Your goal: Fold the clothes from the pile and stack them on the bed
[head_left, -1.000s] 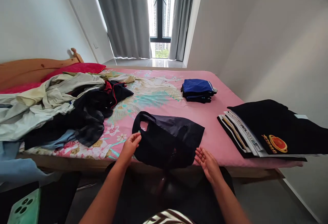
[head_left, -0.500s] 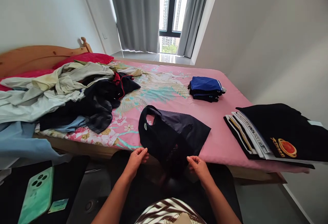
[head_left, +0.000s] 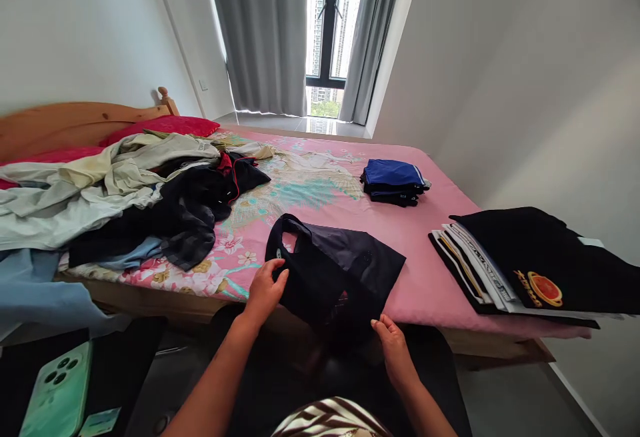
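Note:
A black garment (head_left: pixel 320 277) with a dark grey part, a loop-like opening and a small round badge lies over the bed's near edge, its lower part hanging towards my lap. My left hand (head_left: pixel 264 294) is at its left side just below the badge, thumb and forefinger apart, the fingers touching or very close to the cloth. At the lower right, my right hand (head_left: pixel 393 344) pinches the garment's edge between thumb and fingertips. The other fingers of that hand are partly hidden.
Loose clothes (head_left: pixel 130 190) are heaped on the bed's left. A blue and black folded stack (head_left: pixel 393 180) sits farther back, and folded black and white shirts (head_left: pixel 540 257) lie at the right edge. A green phone (head_left: pixel 57 390) and a card (head_left: pixel 100 422) rest at lower left.
My left hand has moved up along the garment's left edge, and its pinch has loosened. The right hand stays at the lower right edge. The view has shifted slightly.

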The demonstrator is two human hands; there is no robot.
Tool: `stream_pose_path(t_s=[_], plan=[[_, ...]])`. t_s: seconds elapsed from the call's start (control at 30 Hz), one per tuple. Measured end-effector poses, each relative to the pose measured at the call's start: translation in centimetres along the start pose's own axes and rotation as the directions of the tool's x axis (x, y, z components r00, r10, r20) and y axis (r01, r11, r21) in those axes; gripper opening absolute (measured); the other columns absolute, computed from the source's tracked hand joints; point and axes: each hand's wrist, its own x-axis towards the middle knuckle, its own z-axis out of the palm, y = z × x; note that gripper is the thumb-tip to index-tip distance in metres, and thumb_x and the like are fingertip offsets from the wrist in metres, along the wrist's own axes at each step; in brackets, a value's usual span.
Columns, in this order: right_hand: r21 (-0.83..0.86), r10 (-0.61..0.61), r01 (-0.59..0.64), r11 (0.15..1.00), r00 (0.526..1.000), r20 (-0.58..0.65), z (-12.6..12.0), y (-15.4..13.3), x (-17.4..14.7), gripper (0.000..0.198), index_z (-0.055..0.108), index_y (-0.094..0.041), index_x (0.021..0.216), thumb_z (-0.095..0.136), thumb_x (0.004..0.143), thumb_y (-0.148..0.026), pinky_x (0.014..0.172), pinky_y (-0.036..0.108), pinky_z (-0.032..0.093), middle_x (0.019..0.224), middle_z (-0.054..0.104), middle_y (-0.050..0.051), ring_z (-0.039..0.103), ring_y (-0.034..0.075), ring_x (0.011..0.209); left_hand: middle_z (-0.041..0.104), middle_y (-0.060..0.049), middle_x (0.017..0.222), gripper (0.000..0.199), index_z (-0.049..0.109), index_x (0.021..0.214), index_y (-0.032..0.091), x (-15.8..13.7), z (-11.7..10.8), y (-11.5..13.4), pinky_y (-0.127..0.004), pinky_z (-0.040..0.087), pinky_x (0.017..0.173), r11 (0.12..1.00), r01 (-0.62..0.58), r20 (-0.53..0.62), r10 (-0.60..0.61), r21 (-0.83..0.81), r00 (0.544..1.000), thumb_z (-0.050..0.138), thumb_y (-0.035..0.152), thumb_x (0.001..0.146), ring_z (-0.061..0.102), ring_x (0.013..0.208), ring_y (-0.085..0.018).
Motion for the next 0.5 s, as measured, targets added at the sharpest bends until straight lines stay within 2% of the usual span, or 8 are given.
stream_pose_path(t_s=[0.1,0.23,0.3,0.37,0.43,0.5], plan=[[0.003,-0.010,0.010,1.000,0.999,0.043,0.0,-0.9,-0.9,0.033,0.044,-0.019,0.068,0.060,0.070,-0.047,0.057,0.022,0.035,0.063,0.043,-0.004,0.037,0.010,0.060,0.061,-0.009,0.118,0.037,0.052,0.118,0.020,3.3,2.1,1.9,-0.036,0.042,0.097,0.989,-0.090,0.199,0.065,0.119,0.978,0.052,0.025,0.081,0.056,0.112,-0.021],[-0.003,-0.065,0.066,0.998,0.992,0.110,-0.2,-1.9,-1.6,0.031,0.044,-0.017,0.067,0.058,0.074,-0.045,0.056,0.022,0.032,0.063,0.039,-0.003,0.032,0.010,0.060,0.066,-0.007,0.111,0.052,0.053,0.124,0.024,7.0,5.3,3.9,-0.048,0.034,0.101,0.976,-0.135,0.301,0.078,0.174,0.950,0.057,0.014,0.073,0.058,0.110,-0.026],[-0.013,-0.097,0.099,0.995,0.987,0.128,-0.5,-2.1,-1.6,0.032,0.043,-0.017,0.066,0.057,0.075,-0.045,0.056,0.022,0.031,0.063,0.038,-0.003,0.031,0.009,0.060,0.069,-0.003,0.104,0.056,0.057,0.121,0.029,8.1,6.4,4.6,-0.049,0.032,0.102,0.974,-0.164,0.347,0.100,0.159,0.933,0.056,0.008,0.069,0.060,0.105,-0.025],[-0.052,-0.134,0.141,0.989,0.984,0.115,-0.8,-2.2,-1.8,0.034,0.039,-0.018,0.064,0.056,0.076,-0.044,0.054,0.021,0.030,0.060,0.033,-0.004,0.029,0.009,0.057,0.070,0.000,0.102,0.054,0.061,0.115,0.029,8.4,6.5,5.0,-0.042,0.036,0.101,0.974,-0.188,0.390,0.127,0.122,0.912,0.052,0.006,0.068,0.062,0.101,-0.021],[-0.122,-0.206,0.218,0.968,0.973,0.101,-1.2,-2.5,-2.3,0.035,0.035,-0.019,0.062,0.055,0.078,-0.042,0.051,0.021,0.029,0.058,0.029,-0.005,0.027,0.008,0.054,0.068,0.000,0.107,0.047,0.064,0.111,0.026,8.1,5.7,5.1,-0.034,0.041,0.098,0.975,-0.206,0.414,0.155,0.082,0.897,0.050,0.007,0.070,0.062,0.101,-0.017],[-0.194,-0.346,0.361,0.912,0.932,0.110,-1.5,-3.0,-3.2,0.032,0.037,-0.018,0.063,0.055,0.081,-0.038,0.054,0.021,0.035,0.062,0.037,-0.003,0.036,0.009,0.057,0.067,-0.002,0.109,0.040,0.065,0.110,0.022,7.5,4.0,5.0,-0.031,0.044,0.094,0.970,-0.239,0.390,0.202,0.046,0.898,0.050,0.014,0.074,0.061,0.102,-0.017]])
